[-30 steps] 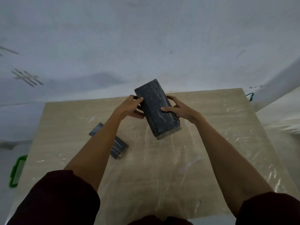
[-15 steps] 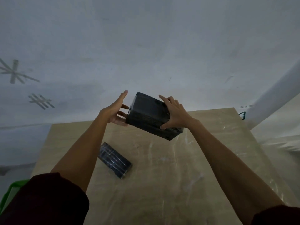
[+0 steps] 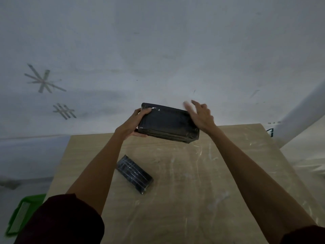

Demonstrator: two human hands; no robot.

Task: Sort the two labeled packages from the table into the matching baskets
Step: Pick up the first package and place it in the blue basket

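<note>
A large black wrapped package [image 3: 168, 122] is held in the air above the far edge of the wooden table [image 3: 202, 182]. My left hand [image 3: 136, 121] grips its left end, thumb on top. At the package's right end my right hand [image 3: 200, 114] rests with fingers spread and blurred; its palm touches that end. A smaller black package [image 3: 135, 174] lies flat on the table, below and between my arms. No label is visible on either package.
A green basket [image 3: 24, 211] shows at the lower left, beside the table and partly cut off by my sleeve. Behind the table is a white wall with tape marks [image 3: 44, 81]. A white draped surface [image 3: 306, 155] lies to the right.
The large package has been lifted higher and turned from lengthwise to sideways. My left hand has closed on its left end; my right hand's fingers have loosened and spread. The view tilted up.
</note>
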